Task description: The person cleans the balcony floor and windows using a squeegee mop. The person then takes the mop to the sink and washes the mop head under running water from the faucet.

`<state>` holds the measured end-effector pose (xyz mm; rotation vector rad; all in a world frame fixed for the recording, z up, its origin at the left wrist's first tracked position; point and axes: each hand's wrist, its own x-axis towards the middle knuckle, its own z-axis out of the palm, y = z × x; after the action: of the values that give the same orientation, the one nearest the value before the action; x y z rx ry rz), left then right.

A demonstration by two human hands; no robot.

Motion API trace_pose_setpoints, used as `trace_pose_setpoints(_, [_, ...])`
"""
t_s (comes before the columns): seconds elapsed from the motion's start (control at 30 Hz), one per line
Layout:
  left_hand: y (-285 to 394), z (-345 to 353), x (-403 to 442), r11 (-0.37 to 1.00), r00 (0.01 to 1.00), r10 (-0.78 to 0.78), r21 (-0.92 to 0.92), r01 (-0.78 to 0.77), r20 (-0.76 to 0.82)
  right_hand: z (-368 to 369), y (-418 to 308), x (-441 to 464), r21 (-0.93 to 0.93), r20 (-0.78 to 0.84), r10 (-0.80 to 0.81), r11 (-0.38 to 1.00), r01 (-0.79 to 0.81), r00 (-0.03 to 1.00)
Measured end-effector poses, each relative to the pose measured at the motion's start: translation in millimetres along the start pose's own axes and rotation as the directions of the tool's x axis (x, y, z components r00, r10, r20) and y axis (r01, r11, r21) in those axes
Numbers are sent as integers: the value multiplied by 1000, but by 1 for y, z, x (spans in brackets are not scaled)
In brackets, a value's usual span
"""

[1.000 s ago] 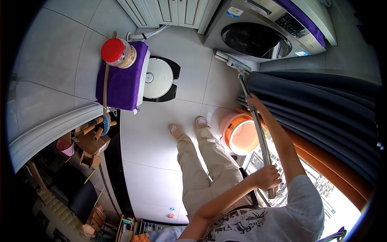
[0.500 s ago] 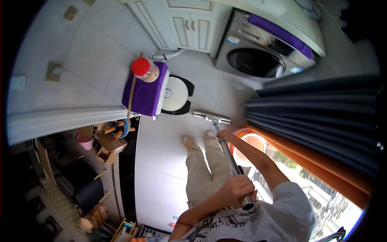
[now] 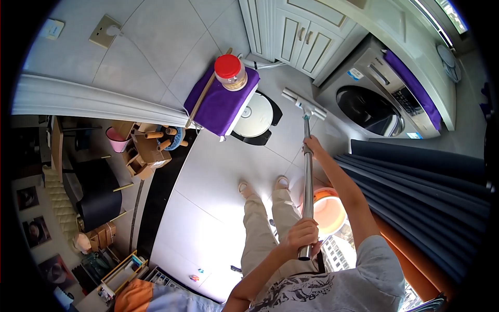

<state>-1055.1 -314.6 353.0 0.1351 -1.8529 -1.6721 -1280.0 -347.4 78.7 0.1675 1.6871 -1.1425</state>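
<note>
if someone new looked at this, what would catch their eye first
Probably the long-handled mop in mid-view, gripped near its bottom end in the picture by the left hand and higher up by the right hand. Next might come the red-lidded jar on the vivid purple cloth, up and left of the mop's shaft, then the orange bucket to the shaft's right.
</note>
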Motion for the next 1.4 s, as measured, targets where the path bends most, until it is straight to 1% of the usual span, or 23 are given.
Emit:
trace_pose_setpoints(0.1, [-9, -4, 6, 1000, 999, 10, 3, -10, -32, 12, -28, 7, 9, 66, -53, 999, 52, 996])
trace_pose_setpoints(0.13, [-14, -8, 11, 999, 999, 46, 18, -46, -14, 17, -33, 14, -1, 67, -44, 999, 44, 997])
trace_pose_setpoints(0.2, [-20, -14, 13, 996, 996, 84, 33, -84, -7, 27, -41, 27, 116, 106, -25, 993, 13, 994])
trace_pose_setpoints(0.27, [-32, -19, 17, 996, 995, 77, 49, -80, 61, 38, -46, 37, 88, 118, -31, 996, 20, 993])
trace_pose_setpoints(0.37, [-53, -27, 9, 991, 995, 99, 87, -100, 19, 59, -47, 53, -72, 114, -142, 986, 150, 983])
trace_pose_setpoints(0.4, [-60, -30, 4, 992, 996, 86, 95, -87, 15, 62, -42, 65, -78, 114, -131, 987, 140, 985])
trace_pose_setpoints(0.47, [-81, -40, -1, 993, 998, 66, 101, -66, -1, 72, -22, 107, -324, 99, -283, 897, 300, 954])
trace_pose_setpoints(0.5, [-91, -48, -4, 990, 996, 85, 115, -85, 8, 74, -4, 138, -480, 87, -307, 821, 310, 948])
trace_pose_setpoints(0.53, [-100, -57, -9, 986, 994, 107, 130, -109, 19, 84, -4, 139, -484, 91, -299, 820, 305, 950])
trace_pose_setpoints(0.6, [-107, -71, -31, 986, 992, 112, 133, -104, -56, 104, 4, 129, -688, 7, -313, 688, 232, 950])
trace_pose_setpoints(0.63, [-106, -75, -44, 989, 994, 84, 127, -74, -76, 110, 6, 118, -705, -26, -207, 697, 129, 978])
trace_pose_setpoints(0.67, [-104, -81, -54, 991, 994, 65, 125, -53, -90, 118, 10, 110, -747, -45, -187, 658, 91, 981])
trace_pose_setpoints(0.73, [-94, -99, -59, 995, 988, 53, 89, -40, -148, 132, 11, 92, -706, -49, -157, 703, 77, 986])
trace_pose_setpoints(0.8, [-80, -114, -64, 998, 964, 38, 54, -25, -264, 145, 15, 78, -693, -27, -129, 717, 74, 991])
trace_pose_setpoints(0.9, [-69, -136, -72, 997, 949, 62, 59, -46, -310, 152, 25, 60, -644, -31, -75, 764, 37, 997])
trace_pose_setpoints(0.93, [-66, -140, -75, 997, 948, 67, 57, -51, -311, 155, 29, 55, -601, -51, -48, 799, 7, 998])
trace_pose_setpoints(1.0, [-60, -146, -86, 999, 952, 50, 8, -50, -302, 154, 44, 47, -599, -56, -47, 801, 4, 997])
trace_pose_setpoints(1.1, [-50, -152, -99, 996, 960, 43, -59, -62, -278, 150, 65, 34, -601, -166, -65, 798, -49, 984])
trace_pose_setpoints(1.13, [-48, -154, -105, 993, 965, 50, -92, -76, -257, 147, 76, 34, -603, -172, -69, 797, -49, 983])
trace_pose_setpoints(1.2, [-44, -157, -118, 990, 967, 53, -110, -83, -249, 141, 100, 33, -500, -177, -57, 865, -40, 983])
trace_pose_setpoints(1.23, [-42, -160, -123, 990, 970, 67, -108, -95, -231, 139, 110, 30, -516, -187, -101, 857, -10, 977])
trace_pose_setpoints(1.33, [-32, -170, -147, 987, 975, 69, -130, -98, -210, 139, 134, 9, -473, -167, -88, 881, -2, 982])
trace_pose_setpoints(1.4, [-23, -180, -164, 983, 990, 84, -156, -101, -112, 146, 147, -13, -457, -202, -46, 888, -53, 978])
